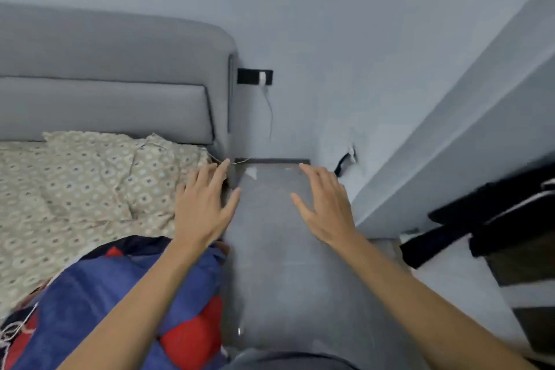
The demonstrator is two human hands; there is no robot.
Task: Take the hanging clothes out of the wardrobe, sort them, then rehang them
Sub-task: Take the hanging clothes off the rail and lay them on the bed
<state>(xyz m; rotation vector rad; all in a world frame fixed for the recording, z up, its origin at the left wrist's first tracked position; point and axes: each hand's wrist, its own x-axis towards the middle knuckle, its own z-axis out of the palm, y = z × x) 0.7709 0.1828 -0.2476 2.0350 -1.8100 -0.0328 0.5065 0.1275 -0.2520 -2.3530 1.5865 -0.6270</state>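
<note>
Both my hands are held out in front of me with fingers spread and nothing in them. My left hand [204, 204] hovers at the bed's right edge, over the patterned pillow's corner. My right hand [326, 207] is over the grey floor strip [288, 264] between bed and wall. Dark clothes [486, 219] hang or lie at the right edge, partly cut off by the frame. No wardrobe rail or hangers show.
A bed with a grey padded headboard [114, 75] fills the left; on it lie a patterned pillow [99, 177] and a blue and red blanket [126, 294]. A black wall socket [254, 76] holds a white charger with a cable. A pale wall panel [468, 141] slants at right.
</note>
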